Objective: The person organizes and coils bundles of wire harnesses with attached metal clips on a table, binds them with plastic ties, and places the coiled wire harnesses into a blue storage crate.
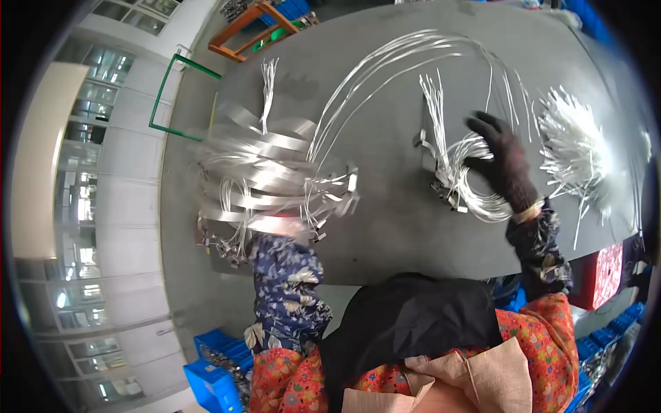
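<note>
My right hand [506,162], in a dark knitted glove, is over the right edge of a coiled bundle of thin white wires [482,199]. Its thumb and fingers are spread apart, the thumb close to the coil. Small dark connectors [447,196] sit at the coil's lower left, and straight wire ends [432,100] fan out above it. On the left, flat silvery strips [275,180] and more wires are smeared by motion. My left hand [279,224] is mostly hidden among these strips, so its fingers do not show.
A grey table [392,234] lies under everything. To the right is a thick pile of white wires [575,148], and loose wires [385,51] arc across the top. Blue bins [213,385] stand on the floor at lower left. An orange wooden frame [251,31] is beyond the table.
</note>
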Demonstrator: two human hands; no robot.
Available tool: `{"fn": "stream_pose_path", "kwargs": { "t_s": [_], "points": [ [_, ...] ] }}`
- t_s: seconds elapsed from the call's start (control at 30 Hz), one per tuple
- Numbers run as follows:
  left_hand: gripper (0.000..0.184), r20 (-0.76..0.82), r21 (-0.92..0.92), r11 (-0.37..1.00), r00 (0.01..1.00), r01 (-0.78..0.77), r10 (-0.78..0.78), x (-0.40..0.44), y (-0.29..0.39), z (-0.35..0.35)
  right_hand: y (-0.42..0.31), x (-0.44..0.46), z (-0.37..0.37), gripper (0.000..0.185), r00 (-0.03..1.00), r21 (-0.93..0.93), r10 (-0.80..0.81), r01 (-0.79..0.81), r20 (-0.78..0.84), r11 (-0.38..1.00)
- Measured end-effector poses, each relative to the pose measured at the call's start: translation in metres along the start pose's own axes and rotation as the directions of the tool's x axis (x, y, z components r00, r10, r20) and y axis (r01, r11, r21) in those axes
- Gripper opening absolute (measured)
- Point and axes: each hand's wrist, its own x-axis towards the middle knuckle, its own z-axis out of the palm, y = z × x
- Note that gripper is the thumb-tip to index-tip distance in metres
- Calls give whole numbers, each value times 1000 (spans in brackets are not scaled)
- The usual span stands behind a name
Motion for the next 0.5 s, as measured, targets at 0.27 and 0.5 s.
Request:
{"fn": "stream_pose_path", "kwargs": {
  "t_s": [0.27, 0.5],
  "points": [
    [17, -46, -466, 874, 983, 135, -176, -29, 30, 83, -168, 40, 14, 63, 953, 977, 301, -40, -24, 207],
    [29, 377, -501, 857, 922, 117, 94, -52, 37, 61, -202, 51, -34, 13, 943, 932, 150, 252, -297, 261]
  ]
}}
